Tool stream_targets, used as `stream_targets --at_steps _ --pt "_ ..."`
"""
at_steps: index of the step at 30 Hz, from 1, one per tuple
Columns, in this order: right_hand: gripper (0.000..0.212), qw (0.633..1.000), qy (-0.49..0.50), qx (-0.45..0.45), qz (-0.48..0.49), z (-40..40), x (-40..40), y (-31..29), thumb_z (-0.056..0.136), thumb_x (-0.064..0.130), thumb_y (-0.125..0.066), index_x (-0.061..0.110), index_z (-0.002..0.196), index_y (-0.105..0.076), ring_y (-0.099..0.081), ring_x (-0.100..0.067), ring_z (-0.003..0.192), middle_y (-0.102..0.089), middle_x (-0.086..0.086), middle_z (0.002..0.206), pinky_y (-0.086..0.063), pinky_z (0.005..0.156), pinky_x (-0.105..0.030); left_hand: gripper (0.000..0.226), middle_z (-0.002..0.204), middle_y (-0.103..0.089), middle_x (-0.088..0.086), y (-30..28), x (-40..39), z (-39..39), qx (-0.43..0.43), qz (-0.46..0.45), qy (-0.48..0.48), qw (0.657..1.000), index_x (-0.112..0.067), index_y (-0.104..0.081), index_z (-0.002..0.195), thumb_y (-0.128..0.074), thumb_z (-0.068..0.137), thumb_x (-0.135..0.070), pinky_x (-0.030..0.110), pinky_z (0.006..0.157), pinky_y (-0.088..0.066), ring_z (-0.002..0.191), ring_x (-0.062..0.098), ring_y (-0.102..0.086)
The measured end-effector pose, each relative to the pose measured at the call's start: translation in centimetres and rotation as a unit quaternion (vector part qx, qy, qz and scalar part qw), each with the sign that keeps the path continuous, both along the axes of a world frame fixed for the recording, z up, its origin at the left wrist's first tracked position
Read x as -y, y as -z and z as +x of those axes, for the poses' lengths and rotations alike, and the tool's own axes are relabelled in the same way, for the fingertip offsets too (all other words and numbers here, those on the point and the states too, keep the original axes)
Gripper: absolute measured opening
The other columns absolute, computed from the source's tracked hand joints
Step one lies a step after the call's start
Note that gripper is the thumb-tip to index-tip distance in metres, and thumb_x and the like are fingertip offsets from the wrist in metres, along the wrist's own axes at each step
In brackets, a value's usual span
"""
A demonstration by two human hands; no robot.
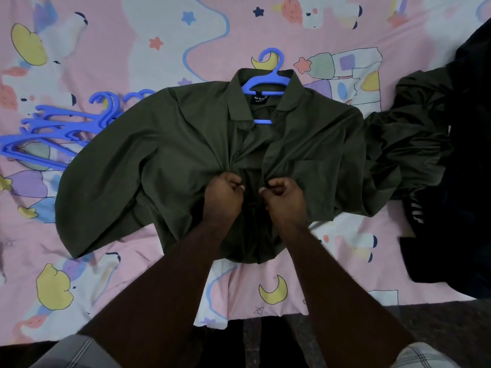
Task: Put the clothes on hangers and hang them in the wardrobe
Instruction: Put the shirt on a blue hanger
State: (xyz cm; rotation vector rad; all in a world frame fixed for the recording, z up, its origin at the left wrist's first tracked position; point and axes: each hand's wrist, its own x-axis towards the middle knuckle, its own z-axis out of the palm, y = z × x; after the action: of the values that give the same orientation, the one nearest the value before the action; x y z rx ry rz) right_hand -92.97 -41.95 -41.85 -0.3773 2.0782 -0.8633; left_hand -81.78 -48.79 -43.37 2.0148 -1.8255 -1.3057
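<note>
Head view, looking down on a bed. Left hand (222,193) and right hand (282,195) sit side by side at the middle of the shirt (170,155), each with fingers curled tight and pinching one front edge of the cloth; the two edges are drawn toward each other, with a narrow gap between the fists. The step in hand appears to be closing the shirt front, probably at a button, though no button can be made out under the fingers. The shirt, dark olive, lies flat and face up on the bedsheet (132,49), collar away from the person. A blue hanger (266,83) is already inside the shirt: its hook sticks out beyond the collar and its lower bar shows in the open neck. Left of the shirt, touching its sleeve, lies a stack of spare hangers (61,128) of the same blue. Right of the shirt, touching it, lies a heap of dark clothes (430,144) not yet hung. The wardrobe is not in view. The next move probably calls for finishing the fastening, then lifting the shirt by the hanger hook so that the shoulders stay seated, and carrying it to the wardrobe.
</note>
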Motion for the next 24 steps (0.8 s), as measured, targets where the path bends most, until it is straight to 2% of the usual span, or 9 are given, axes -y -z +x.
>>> stream_targets --at_steps 2,5,7,10,13,15,17,21,24 --pt "0.022 0.998 -0.032 -0.054 0.003 -0.3 0.7 -0.2 0.081 0.026 -0.078 0.024 0.092 -0.06 -0.064 -0.012 0.076 -0.064 0.012 0.075 -0.053 0.079 -0.031 0.011 0.094 -0.072 0.006 -0.1 0.0 0.0 -0.001 0.005 -0.006 1.0 -0.013 -0.07 0.096 -0.071 0.086 -0.011 0.022 0.079 -0.045 0.088 0.021 -0.067" --pt "0.029 0.985 -0.113 -0.127 0.014 -0.5 2.0 -0.2 0.081 0.033 -0.076 0.02 0.099 -0.058 -0.064 -0.018 0.088 -0.066 0.003 0.089 -0.05 0.08 -0.031 0.009 0.095 -0.073 0.005 -0.1 0.0 0.0 0.005 0.007 0.003 1.0 -0.012 -0.07 0.096 -0.068 0.088 -0.009 0.016 0.073 -0.04 0.087 0.017 -0.066" --pt "0.029 0.97 -0.178 -0.162 0.042 -0.6 2.8 0.1 0.086 0.035 -0.071 0.017 0.105 -0.059 -0.062 -0.023 0.096 -0.066 -0.004 0.102 -0.045 0.081 -0.03 0.01 0.098 -0.073 0.004 -0.1 0.0 0.1 0.014 0.006 0.016 1.0 -0.013 -0.072 0.096 -0.066 0.088 -0.009 0.017 0.074 -0.041 0.09 0.017 -0.066" --pt "0.025 0.964 -0.185 -0.181 0.055 -0.8 3.6 0.2 0.091 0.03 -0.062 0.013 0.109 -0.066 -0.063 -0.03 0.105 -0.069 -0.011 0.11 -0.047 0.086 -0.033 0.011 0.1 -0.074 0.005 0.1 0.1 0.1 0.018 0.004 0.03 0.999 -0.014 -0.072 0.096 -0.067 0.088 -0.009 0.021 0.08 -0.044 0.094 0.02 -0.067" --pt "0.022 0.988 -0.109 -0.108 0.031 -1.0 3.1 0.5 0.088 0.029 -0.068 0.013 0.102 -0.073 -0.069 -0.026 0.094 -0.075 -0.007 0.096 -0.053 0.084 -0.033 0.016 0.098 -0.073 0.005 0.1 0.2 0.1 0.014 -0.007 0.038 0.999 -0.013 -0.07 0.102 -0.064 0.089 -0.008 0.019 0.076 -0.042 0.093 0.021 -0.067" --pt "0.012 0.999 -0.024 0.02 -0.01 -0.9 2.1 0.5 0.088 0.025 -0.07 0.013 0.093 -0.07 -0.069 -0.023 0.078 -0.073 -0.005 0.084 -0.058 0.07 -0.036 0.019 0.101 -0.073 0.006 0.2 0.3 0.1 0.02 -0.008 0.048 0.999 -0.014 -0.07 0.107 -0.062 0.09 -0.009 0.022 0.08 -0.046 0.095 0.021 -0.067" --pt "0.007 0.99 0.044 0.122 -0.053 -0.9 1.0 0.2 0.093 0.017 -0.068 0.014 0.089 -0.063 -0.064 -0.017 0.066 -0.069 -0.005 0.077 -0.054 0.054 -0.03 0.017 0.102 -0.073 0.007 0.4 0.4 0.1 0.028 -0.003 0.056 0.998 -0.014 -0.071 0.105 -0.063 0.09 -0.01 0.026 0.083 -0.048 0.095 0.023 -0.068" --pt "0.017 0.983 0.078 0.146 -0.083 -1.4 -0.2 0.0 0.098 0.018 -0.062 0.014 0.082 -0.059 -0.059 -0.01 0.057 -0.063 0.001 0.065 -0.051 0.051 -0.025 0.009 0.088 -0.07 0.003 0.3 0.5 0.0 0.031 0.012 0.04 0.999 -0.021 -0.065 0.086 -0.067 0.088 -0.013 0.02 0.07 -0.039 0.084 0.021 -0.066" --pt "0.015 0.976 0.129 0.146 -0.094 -1.8 0.1 -0.4 0.095 0.019 -0.066 0.015 0.081 -0.066 -0.065 -0.015 0.07 -0.069 -0.002 0.074 -0.056 0.064 -0.033 0.006 0.081 -0.065 -0.007 -0.6 0.6 -0.3 0.014 0.016 0.022 1.0 -0.022 -0.064 0.086 -0.068 0.088 -0.018 0.017 0.07 -0.037 0.08 0.013 -0.062"
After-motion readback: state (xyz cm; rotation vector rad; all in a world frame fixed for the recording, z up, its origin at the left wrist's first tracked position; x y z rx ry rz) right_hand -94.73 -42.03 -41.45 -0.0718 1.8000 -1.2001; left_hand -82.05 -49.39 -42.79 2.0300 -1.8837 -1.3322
